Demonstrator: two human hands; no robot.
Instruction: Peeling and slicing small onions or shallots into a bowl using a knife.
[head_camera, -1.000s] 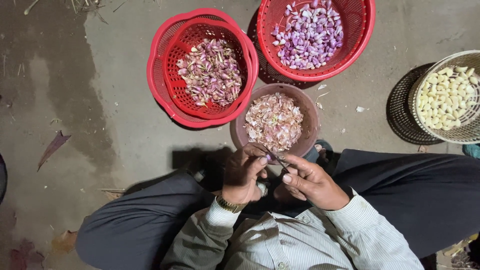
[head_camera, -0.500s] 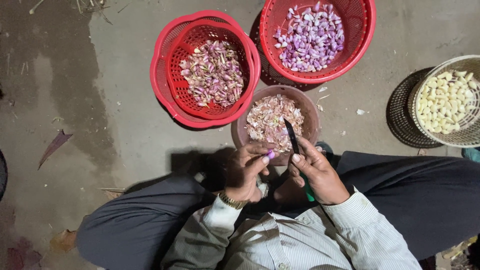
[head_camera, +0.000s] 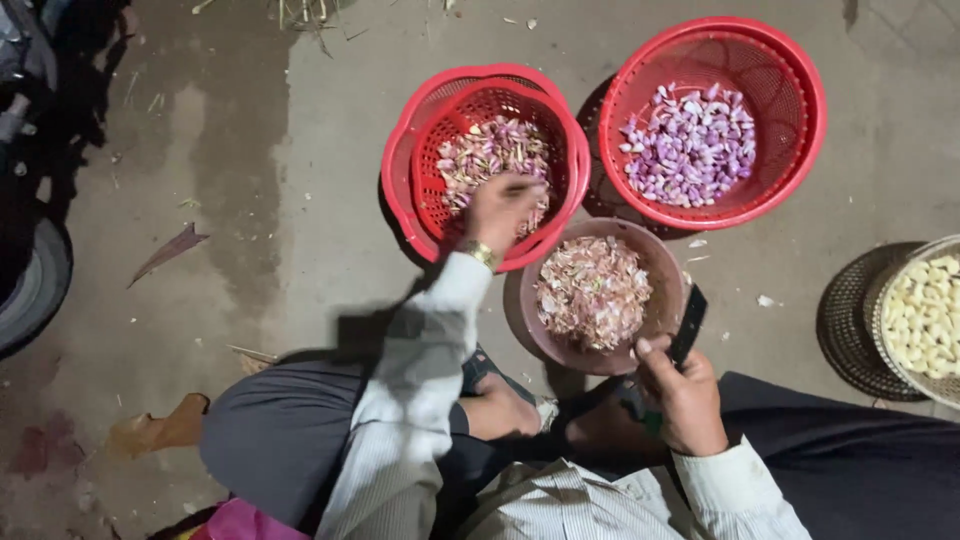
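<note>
Our left hand (head_camera: 500, 208) reaches out over the near red basket (head_camera: 420, 170), its fingers (head_camera: 520, 188) curled down into the heap of unpeeled cloves (head_camera: 480, 150). The fingers touch the cloves at the near edge of the heap; we cannot tell whether they have closed on one. A gold watch (head_camera: 478, 250) shows at the wrist.

Our right hand (head_camera: 685, 395) rests by our knee, fingers wrapped tight around a knife (head_camera: 687, 325), whose dark blade points up beside the brown bowl (head_camera: 668, 280). The bowl holds peelings (head_camera: 592, 292) and sits on the floor (head_camera: 300, 250) just in front of us, touching the near basket's rim.

A second red basket (head_camera: 800, 110) with purple cloves (head_camera: 690, 145) stands behind the bowl. At the right edge, a wire basket (head_camera: 880, 330) holds pale peeled cloves (head_camera: 930, 315).
</note>
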